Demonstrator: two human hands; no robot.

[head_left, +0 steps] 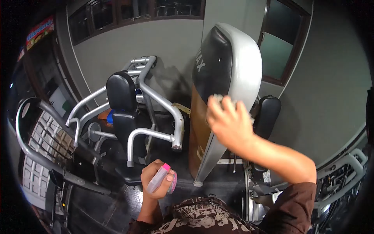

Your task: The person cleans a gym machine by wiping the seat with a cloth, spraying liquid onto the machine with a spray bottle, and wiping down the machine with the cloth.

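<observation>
Left of centre, a machine (177,121) joins smooth, rounded silver tubing to a matte black padded seatback (120,90). Lower down, the left hand (152,173) grips a translucent, pink-topped bottle (157,181) out in front of the torso; a loose or damp grip could let its slick plastic slip. To the right, the right hand (230,124) has its fingers bent over a pale wad, apparently cloth (217,97), against the tall curved tower (246,58). Uneven pressure where its glossy dark panel meets the pale rim could make the wad bunch or skid.
</observation>
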